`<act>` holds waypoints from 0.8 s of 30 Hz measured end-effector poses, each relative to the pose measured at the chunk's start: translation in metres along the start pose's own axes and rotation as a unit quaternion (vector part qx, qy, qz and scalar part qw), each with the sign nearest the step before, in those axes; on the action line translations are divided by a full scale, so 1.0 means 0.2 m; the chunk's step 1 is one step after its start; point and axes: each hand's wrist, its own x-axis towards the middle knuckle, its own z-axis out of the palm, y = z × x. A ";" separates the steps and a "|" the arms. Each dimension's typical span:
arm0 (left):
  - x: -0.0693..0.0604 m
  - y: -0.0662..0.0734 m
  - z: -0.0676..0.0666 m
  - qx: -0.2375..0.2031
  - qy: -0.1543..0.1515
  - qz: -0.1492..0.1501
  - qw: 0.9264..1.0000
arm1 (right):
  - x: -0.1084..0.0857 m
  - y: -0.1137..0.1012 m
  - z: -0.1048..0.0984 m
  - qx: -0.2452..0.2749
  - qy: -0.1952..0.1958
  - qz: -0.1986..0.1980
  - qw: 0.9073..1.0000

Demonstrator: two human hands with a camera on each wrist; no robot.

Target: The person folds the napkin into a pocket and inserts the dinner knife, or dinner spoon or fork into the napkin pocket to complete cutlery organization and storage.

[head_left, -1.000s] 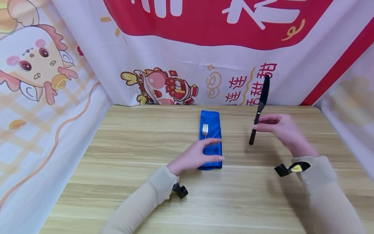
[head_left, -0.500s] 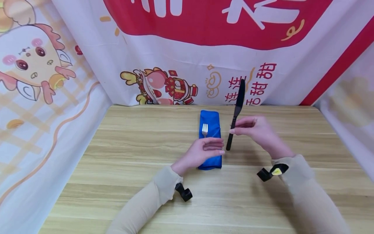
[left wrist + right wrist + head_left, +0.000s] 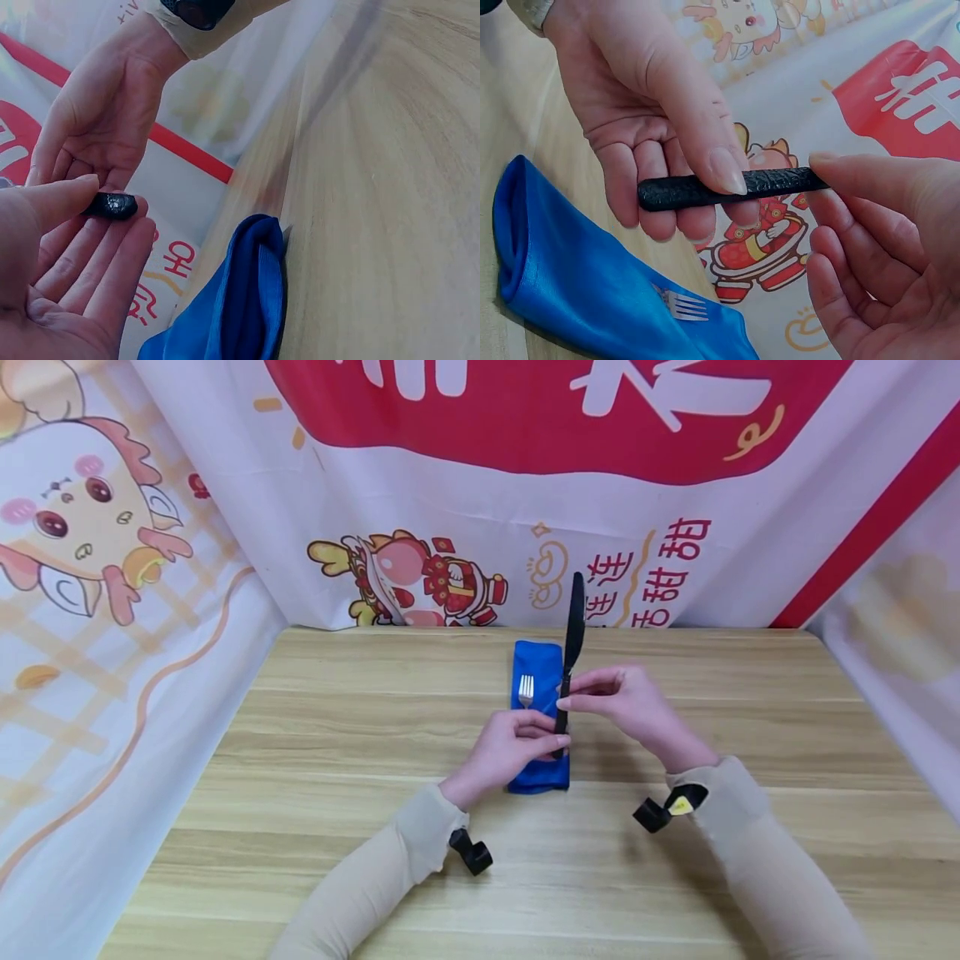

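A black table knife [image 3: 575,627] is held upright above the blue folded napkin [image 3: 538,658], blade up, in the head view. My right hand [image 3: 633,708] pinches the upper part of its handle between thumb and fingers. Lower down, my left hand [image 3: 508,747] grips the handle's end, its thumb pressing on the textured black handle [image 3: 682,193] in the right wrist view. A silver fork [image 3: 527,690] lies with the napkin, only its tines and neck showing; the rest is hidden by the cloth and my left hand.
The wood-grain table [image 3: 337,710] extends on all sides of the napkin. Behind it hangs a printed white and red cloth [image 3: 465,468], with more cloth along the left and right sides. Black straps with camera mounts [image 3: 471,852] sit on both wrists.
My right hand has carried the knife leftward from the right side to over the napkin. My left hand, earlier held apart over the napkin, has taken hold of the handle's lower end.
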 end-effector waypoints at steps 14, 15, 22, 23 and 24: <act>-0.03 -0.01 0.01 0.039 0.001 0.024 0.999 | 0.02 -0.03 -0.06 0.139 0.038 -0.078 0.987; -0.03 -0.01 0.01 0.042 -0.001 0.023 0.999 | 0.02 -0.03 -0.07 0.149 0.038 -0.083 0.985; -0.03 -0.01 0.01 0.052 -0.005 0.023 0.998 | 0.03 -0.06 -0.06 0.166 0.053 -0.079 0.981; -0.03 -0.01 0.00 0.055 -0.006 0.023 0.998 | 0.03 -0.07 -0.06 0.168 0.056 -0.079 0.981; -0.03 -0.01 0.00 0.058 -0.007 0.024 0.998 | 0.03 -0.07 -0.06 0.167 0.060 -0.080 0.981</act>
